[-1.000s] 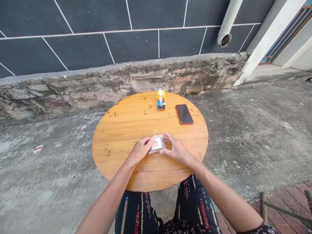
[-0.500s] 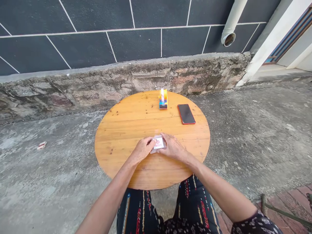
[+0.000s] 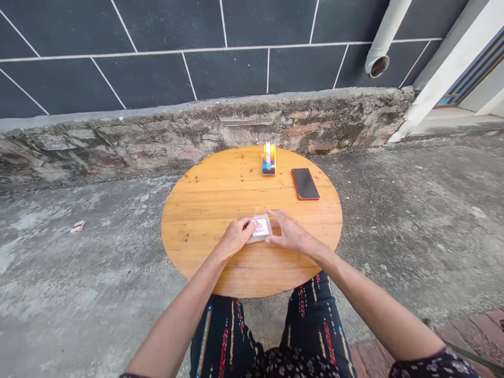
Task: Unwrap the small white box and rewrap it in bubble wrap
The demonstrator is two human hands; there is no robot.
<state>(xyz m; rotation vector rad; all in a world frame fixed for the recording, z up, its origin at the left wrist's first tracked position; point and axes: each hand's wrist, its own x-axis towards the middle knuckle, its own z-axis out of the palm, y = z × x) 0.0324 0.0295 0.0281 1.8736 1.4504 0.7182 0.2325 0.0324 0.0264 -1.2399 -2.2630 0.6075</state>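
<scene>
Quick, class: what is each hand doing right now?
Left hand: pinching the small clear packet.
Right hand: fingers resting on the packet's other edge.

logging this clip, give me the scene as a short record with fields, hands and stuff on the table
setting: round wooden table outdoors on concrete, stone ledge and dark tiled wall behind
left hand: left hand grips the left edge of the small clear packet
right hand: right hand has fingers on the packet's right edge
packet: flat, white and red label facing up, low over the near middle of the table
phone: dark phone in red case, lying flat, far right
toy: small colourful block object at the far edge, left of the phone
</scene>
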